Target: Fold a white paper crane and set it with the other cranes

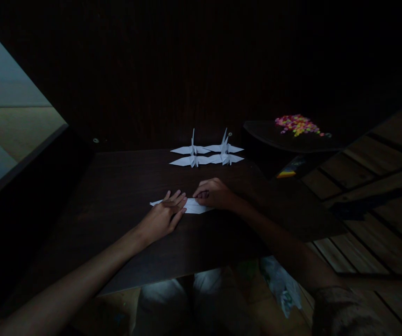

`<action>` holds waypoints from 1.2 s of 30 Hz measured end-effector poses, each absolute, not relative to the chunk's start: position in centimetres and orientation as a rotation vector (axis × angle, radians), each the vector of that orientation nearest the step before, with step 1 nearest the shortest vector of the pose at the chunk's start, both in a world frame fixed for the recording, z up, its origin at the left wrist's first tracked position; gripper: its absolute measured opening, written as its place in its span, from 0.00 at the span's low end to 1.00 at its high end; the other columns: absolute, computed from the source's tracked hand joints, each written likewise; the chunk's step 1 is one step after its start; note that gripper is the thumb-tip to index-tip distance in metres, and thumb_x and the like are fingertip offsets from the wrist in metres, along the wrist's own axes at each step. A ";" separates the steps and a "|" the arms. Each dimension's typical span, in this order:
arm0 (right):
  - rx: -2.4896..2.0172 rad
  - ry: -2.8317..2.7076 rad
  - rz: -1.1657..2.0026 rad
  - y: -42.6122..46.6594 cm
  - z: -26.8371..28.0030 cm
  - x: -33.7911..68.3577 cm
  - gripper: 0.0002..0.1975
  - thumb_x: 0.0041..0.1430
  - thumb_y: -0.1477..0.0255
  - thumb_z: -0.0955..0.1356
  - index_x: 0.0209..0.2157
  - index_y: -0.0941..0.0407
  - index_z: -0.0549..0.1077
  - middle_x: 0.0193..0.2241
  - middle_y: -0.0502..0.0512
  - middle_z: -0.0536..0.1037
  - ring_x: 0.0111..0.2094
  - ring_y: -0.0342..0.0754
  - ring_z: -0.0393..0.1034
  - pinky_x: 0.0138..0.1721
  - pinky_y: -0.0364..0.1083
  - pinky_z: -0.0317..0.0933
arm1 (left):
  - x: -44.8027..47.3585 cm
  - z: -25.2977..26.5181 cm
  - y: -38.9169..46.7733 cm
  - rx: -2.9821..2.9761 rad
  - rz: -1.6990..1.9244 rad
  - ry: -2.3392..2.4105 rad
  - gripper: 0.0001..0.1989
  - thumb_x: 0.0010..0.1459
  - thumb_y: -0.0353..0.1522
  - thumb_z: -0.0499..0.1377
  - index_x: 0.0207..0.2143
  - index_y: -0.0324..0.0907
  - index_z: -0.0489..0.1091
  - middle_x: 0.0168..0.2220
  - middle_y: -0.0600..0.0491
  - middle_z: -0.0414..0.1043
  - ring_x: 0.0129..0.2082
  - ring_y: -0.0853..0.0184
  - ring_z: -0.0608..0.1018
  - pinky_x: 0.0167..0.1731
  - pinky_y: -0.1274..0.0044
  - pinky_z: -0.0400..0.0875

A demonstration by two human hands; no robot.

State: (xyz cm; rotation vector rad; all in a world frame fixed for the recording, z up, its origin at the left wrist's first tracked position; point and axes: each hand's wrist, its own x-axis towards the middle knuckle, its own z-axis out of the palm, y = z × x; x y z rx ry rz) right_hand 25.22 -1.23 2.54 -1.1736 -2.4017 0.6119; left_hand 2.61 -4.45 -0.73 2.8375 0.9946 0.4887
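A folded strip of white paper (194, 206) lies flat on the dark wooden desk (116, 186), its pointed left tip showing past my hand. Across its left half rests my left hand (167, 212), fingers stretched out and pressing the paper down. My right hand (215, 193) is closed at the right part of the strip, with fingers curled and the thumb side on the paper. The curled fingers partly hide that end. Beyond my hands, several white paper cranes (193, 161) stand close together with wings spread sideways.
A small raised shelf (264, 133) at the right bears a pile of colourful small pieces (299, 125). Under it lies a yellow-orange item (286, 174). A dark panel rises behind the desk, and a side board (29, 168) bounds the left. A plastic bag (283, 284) lies below at the right.
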 end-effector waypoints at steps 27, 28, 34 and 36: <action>-1.097 -2.430 0.547 -1.2 2.5 25.3 0.06 0.49 0.80 0.70 0.28 0.59 0.80 0.24 0.51 0.76 0.24 0.39 0.67 0.28 0.39 0.56 | 2.5 -1.2 -4.5 2.889 0.522 0.971 0.20 0.67 0.31 0.44 0.59 0.37 0.60 0.61 0.44 0.60 0.63 0.58 0.59 0.60 0.58 0.59; -1.109 -2.429 0.560 -1.2 2.5 25.3 0.06 0.49 0.80 0.70 0.28 0.58 0.80 0.25 0.51 0.77 0.24 0.39 0.67 0.28 0.39 0.56 | 2.4 -1.2 -4.5 2.880 0.558 0.966 0.20 0.67 0.31 0.44 0.58 0.38 0.62 0.60 0.45 0.61 0.63 0.58 0.60 0.59 0.58 0.60; -1.135 -2.415 0.584 -1.1 2.4 25.2 0.06 0.49 0.79 0.70 0.29 0.58 0.81 0.25 0.51 0.77 0.25 0.39 0.68 0.29 0.39 0.57 | 2.2 -1.2 -4.7 2.874 0.682 0.917 0.18 0.67 0.31 0.46 0.54 0.36 0.67 0.56 0.43 0.67 0.59 0.58 0.66 0.59 0.58 0.61; -1.118 -2.419 0.595 -1.1 2.4 25.2 0.07 0.48 0.80 0.70 0.28 0.59 0.81 0.26 0.52 0.77 0.25 0.39 0.68 0.29 0.39 0.57 | 2.3 -1.2 -4.7 2.888 0.677 0.911 0.18 0.67 0.31 0.46 0.54 0.35 0.67 0.56 0.43 0.68 0.59 0.59 0.67 0.59 0.59 0.61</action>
